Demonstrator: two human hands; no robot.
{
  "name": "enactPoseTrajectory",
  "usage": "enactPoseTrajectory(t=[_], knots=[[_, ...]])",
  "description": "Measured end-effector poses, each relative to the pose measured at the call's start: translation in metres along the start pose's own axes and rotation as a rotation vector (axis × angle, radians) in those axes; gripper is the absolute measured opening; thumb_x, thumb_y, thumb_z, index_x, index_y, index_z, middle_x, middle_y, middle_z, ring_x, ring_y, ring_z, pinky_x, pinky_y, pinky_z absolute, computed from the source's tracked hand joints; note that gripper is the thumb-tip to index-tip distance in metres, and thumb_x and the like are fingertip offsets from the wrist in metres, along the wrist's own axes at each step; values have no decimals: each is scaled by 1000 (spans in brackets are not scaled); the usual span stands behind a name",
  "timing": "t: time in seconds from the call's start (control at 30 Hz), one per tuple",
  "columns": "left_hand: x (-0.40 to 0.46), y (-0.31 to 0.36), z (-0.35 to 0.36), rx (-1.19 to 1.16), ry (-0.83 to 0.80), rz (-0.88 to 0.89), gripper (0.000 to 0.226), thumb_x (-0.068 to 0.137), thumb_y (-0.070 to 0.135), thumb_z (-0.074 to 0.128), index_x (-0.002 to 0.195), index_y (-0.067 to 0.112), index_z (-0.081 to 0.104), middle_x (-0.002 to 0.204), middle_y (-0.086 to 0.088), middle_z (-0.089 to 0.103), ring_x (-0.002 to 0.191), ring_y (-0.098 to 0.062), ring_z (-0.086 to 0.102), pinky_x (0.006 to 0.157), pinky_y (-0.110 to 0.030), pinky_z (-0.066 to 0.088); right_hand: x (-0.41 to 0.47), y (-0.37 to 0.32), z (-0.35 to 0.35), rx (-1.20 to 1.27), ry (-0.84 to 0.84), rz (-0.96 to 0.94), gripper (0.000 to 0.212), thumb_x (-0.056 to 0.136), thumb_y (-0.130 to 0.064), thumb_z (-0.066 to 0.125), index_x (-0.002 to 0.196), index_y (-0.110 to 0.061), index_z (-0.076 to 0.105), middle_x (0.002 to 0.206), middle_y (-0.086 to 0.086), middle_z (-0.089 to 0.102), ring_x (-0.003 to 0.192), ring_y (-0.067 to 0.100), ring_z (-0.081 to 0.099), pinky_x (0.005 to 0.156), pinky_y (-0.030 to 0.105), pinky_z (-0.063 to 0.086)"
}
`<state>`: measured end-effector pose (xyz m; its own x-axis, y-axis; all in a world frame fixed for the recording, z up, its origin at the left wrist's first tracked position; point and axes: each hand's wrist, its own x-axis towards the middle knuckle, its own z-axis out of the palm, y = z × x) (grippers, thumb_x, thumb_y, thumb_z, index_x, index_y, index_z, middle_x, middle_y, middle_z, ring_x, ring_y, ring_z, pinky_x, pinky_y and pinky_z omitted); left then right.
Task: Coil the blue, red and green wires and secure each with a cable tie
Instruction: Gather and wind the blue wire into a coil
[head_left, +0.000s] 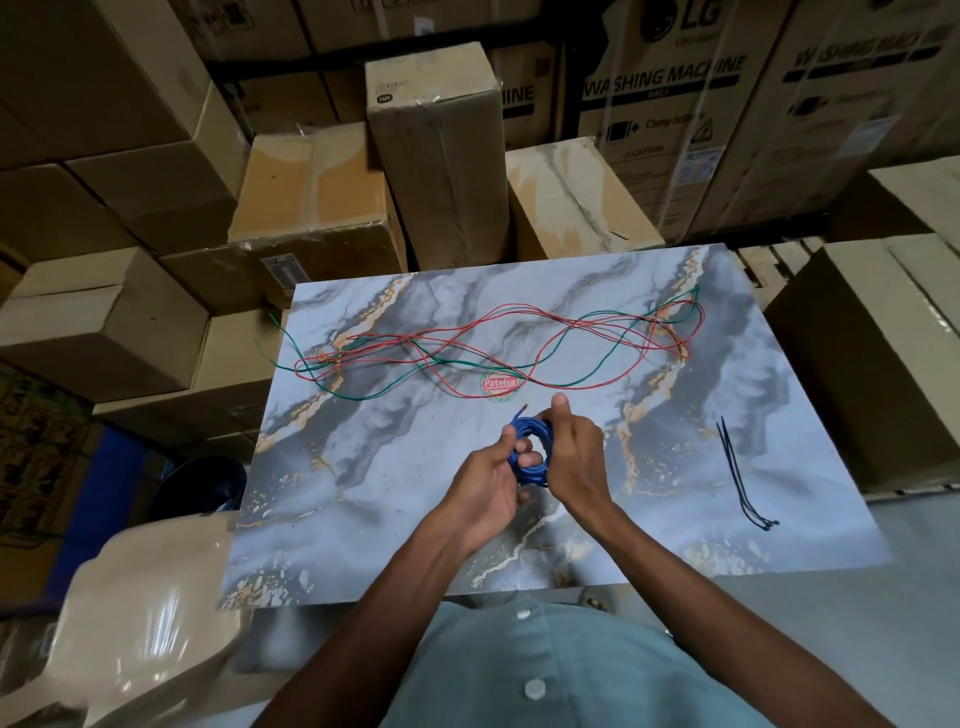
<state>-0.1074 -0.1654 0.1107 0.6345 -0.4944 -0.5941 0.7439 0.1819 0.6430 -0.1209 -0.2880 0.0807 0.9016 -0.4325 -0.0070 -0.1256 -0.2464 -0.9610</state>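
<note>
The green wire (385, 393) starts furthest left, its loose ends hanging just past the left edge of the marbled tabletop (363, 493). It runs rightward across the far half, tangled through the red wire (563, 387), which loops back and forth over the same stretch. Both lie uncoiled and well apart from the hands. They look thin, light and limp, likely to spring open when released, so each is best gathered from one free end and wound into loops.

Nearer the person, at the middle of the tabletop, the left hand (488, 480) has its fingers curled around the near-left side of the blue wire (524, 454), which is already wound into a small coil held between both hands. One short blue end sticks up at the top of the coil. The right hand (574, 454) grips the coil's right side, thumb raised above it. The coil looks springy, so I judge it needs a firm pinch across all its turns until it is tied.

Far right, the black cable ties (740, 475) lie on the tabletop, well apart from the right hand.
</note>
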Motion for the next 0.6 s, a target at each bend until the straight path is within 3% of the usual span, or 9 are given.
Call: enactPoseTrajectory(t=[0.1, 0.2, 0.3, 0.37, 0.43, 0.5, 0.6], knots=[[-3, 4, 3, 93, 5, 8, 39, 106, 44, 32, 78, 21, 46, 68, 8, 50, 65, -10, 44, 64, -30, 30, -1, 3, -1, -46, 65, -27, 63, 110, -43, 30, 55, -25, 53, 45, -7, 45, 45, 8, 43, 51, 20, 29], [-2, 4, 2, 157, 56, 24, 39, 107, 41, 33, 76, 20, 46, 66, 7, 49, 62, -10, 43, 65, -30, 29, -4, -1, 1, -49, 20, 40, 63, 109, -49, 36, 54, -23, 51, 45, -4, 44, 47, 7, 41, 53, 24, 30], [4, 4, -6, 243, 130, 76, 37, 107, 37, 36, 76, 20, 46, 61, 7, 46, 61, -11, 39, 67, -33, 26, 0, -8, -6, 33, -220, 172, 62, 106, -57, 39, 80, -13, 75, 71, 14, 70, 62, 19, 61, 67, 33, 47], [7, 5, -13, 268, 162, 109, 35, 107, 34, 36, 76, 19, 45, 58, 7, 44, 61, -11, 39, 68, -32, 28, 3, -9, -16, 147, -383, 218, 41, 105, -48, 50, 107, -18, 78, 97, 8, 78, 92, 21, 73, 85, 33, 56], [7, 7, -18, 276, 167, 134, 35, 107, 31, 35, 76, 17, 45, 57, 7, 43, 61, -11, 42, 70, -31, 32, 4, -5, -29, 266, -511, 268, 28, 100, -32, 65, 122, -17, 75, 110, 6, 78, 109, 23, 73, 92, 36, 60], [6, 7, -22, 305, 147, 145, 37, 108, 29, 33, 76, 15, 44, 57, 6, 44, 63, -12, 43, 72, -31, 35, 3, -1, -36, 299, -584, 290, 31, 94, -19, 74, 124, -12, 74, 109, 11, 79, 108, 27, 74, 88, 35, 61], [5, 6, -24, 324, 102, 132, 38, 109, 30, 32, 76, 15, 45, 58, 6, 45, 64, -12, 43, 73, -32, 32, 2, 3, -38, 329, -530, 306, 33, 88, -14, 80, 119, -7, 76, 105, 16, 79, 106, 35, 74, 83, 36, 61]])
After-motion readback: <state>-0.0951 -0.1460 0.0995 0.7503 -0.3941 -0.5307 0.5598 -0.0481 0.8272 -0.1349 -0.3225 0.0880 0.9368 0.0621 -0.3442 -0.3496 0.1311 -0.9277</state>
